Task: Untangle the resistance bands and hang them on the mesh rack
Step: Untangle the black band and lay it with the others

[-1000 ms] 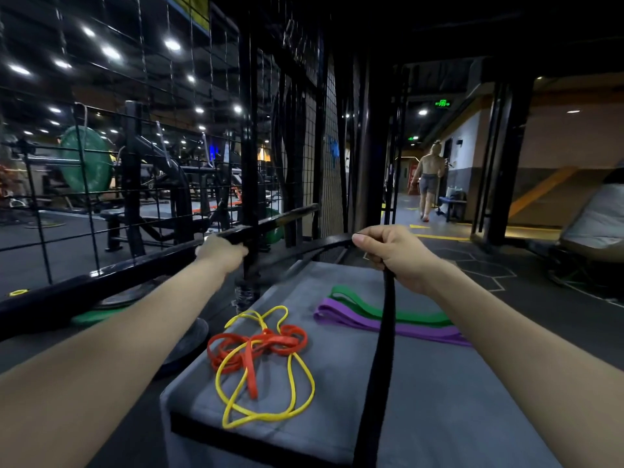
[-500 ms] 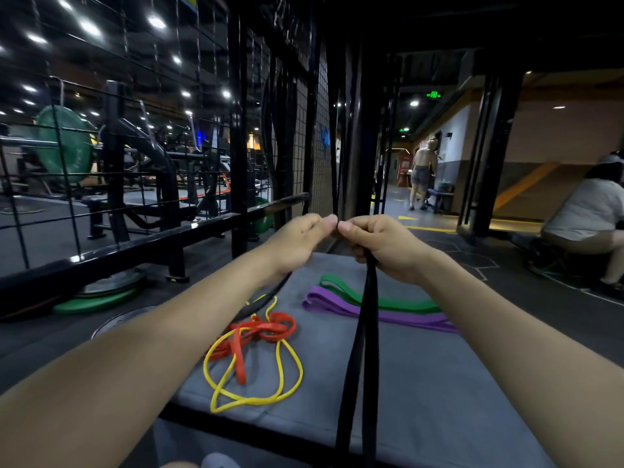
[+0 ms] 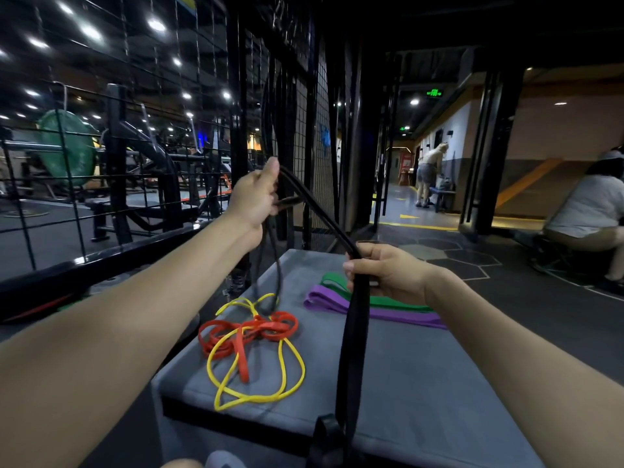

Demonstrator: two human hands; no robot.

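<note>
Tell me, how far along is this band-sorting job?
Early on, it seems. In hand: the left hand and the right hand both grip the black band, stretched between them near the mesh rack. Left: the orange band and yellow band lie tangled on the grey bench; the purple band and green band lie there too, not yet hung.

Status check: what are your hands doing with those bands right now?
Both hands, left and right, grip black band. Orange-yellow tangle untouched on bench. Nothing blocking mesh rack.
</note>
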